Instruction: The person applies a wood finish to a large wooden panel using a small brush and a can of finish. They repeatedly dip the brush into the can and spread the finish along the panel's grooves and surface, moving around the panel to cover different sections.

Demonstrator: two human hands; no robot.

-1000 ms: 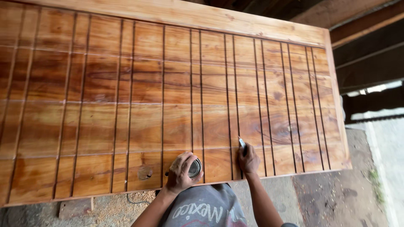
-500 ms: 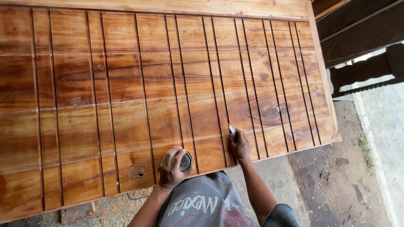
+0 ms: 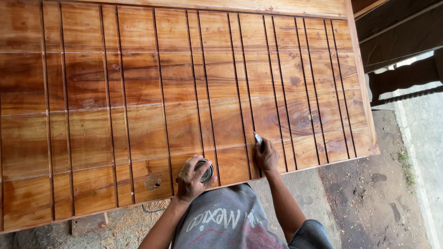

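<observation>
A large varnished wooden panel (image 3: pixel 138 101) with several long dark grooves lies flat before me. My left hand (image 3: pixel 191 180) grips a small round metal can (image 3: pixel 204 169) resting on the panel near its front edge. My right hand (image 3: pixel 266 157) holds a small flat-bladed tool (image 3: pixel 258 138), its tip pressed into a groove close to the front edge. Between my arms my grey printed shirt (image 3: pixel 221 221) shows.
A round knot or hole (image 3: pixel 152 181) marks the panel left of the can. Sawdust and scraps cover the ground (image 3: pixel 124 226) under the front edge. Bare dirt floor (image 3: pixel 369 193) lies to the right. Dark timber beams (image 3: pixel 401 41) stand at the upper right.
The view has shifted so the panel sits further right in frame. Both hands stay at the front edge, the right hand's tool still in the groove and the left still on the can.
</observation>
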